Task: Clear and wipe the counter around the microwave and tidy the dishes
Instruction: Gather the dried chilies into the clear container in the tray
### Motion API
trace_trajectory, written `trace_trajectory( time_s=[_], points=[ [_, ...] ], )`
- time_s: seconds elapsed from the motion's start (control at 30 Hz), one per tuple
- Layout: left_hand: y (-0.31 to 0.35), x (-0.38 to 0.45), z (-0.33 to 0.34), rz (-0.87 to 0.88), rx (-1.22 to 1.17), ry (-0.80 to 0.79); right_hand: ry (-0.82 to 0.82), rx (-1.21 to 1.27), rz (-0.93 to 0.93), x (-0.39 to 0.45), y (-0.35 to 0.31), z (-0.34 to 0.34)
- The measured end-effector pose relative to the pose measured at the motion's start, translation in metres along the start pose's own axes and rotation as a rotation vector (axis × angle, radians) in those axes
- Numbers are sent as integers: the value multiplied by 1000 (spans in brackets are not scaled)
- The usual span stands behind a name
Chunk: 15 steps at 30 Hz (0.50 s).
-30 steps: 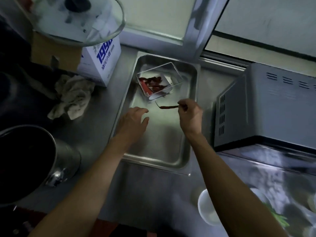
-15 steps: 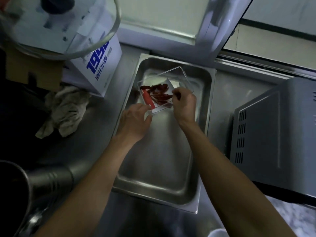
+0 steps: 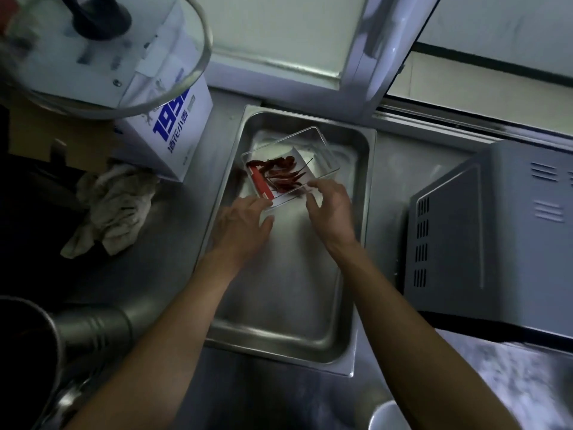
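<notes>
Chillies (image 3: 283, 175), dried and red, lie in a clear box (image 3: 290, 167) at the far end of a steel tray (image 3: 288, 305) on the table (image 3: 148, 259), between a white carton (image 3: 173, 131) and the microwave (image 3: 496, 237). Both hands reach the box's near edge: the left hand (image 3: 240, 226) with relaxed fingers touching its near corner, the right hand (image 3: 330, 209) with fingers curled at the rim; whether they grip it, I cannot tell. A rag (image 3: 111, 206) lies left of the tray.
</notes>
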<state>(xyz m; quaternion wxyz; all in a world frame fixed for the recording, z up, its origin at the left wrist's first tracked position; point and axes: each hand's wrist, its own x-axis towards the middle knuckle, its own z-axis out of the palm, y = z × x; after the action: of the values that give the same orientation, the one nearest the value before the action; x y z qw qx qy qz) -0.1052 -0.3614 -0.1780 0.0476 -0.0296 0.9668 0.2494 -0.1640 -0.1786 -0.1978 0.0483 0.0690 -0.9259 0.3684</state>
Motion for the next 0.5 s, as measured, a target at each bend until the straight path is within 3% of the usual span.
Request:
trace_trajectory(
  time_s=[0.17,0.5],
  points=[
    [13,-31,-5,52,34,-23,-164,-129,15,-46,-8,-27],
    [34,-97,12,195,141,-131,-171,-265,41,-147,-17,-72]
  ],
)
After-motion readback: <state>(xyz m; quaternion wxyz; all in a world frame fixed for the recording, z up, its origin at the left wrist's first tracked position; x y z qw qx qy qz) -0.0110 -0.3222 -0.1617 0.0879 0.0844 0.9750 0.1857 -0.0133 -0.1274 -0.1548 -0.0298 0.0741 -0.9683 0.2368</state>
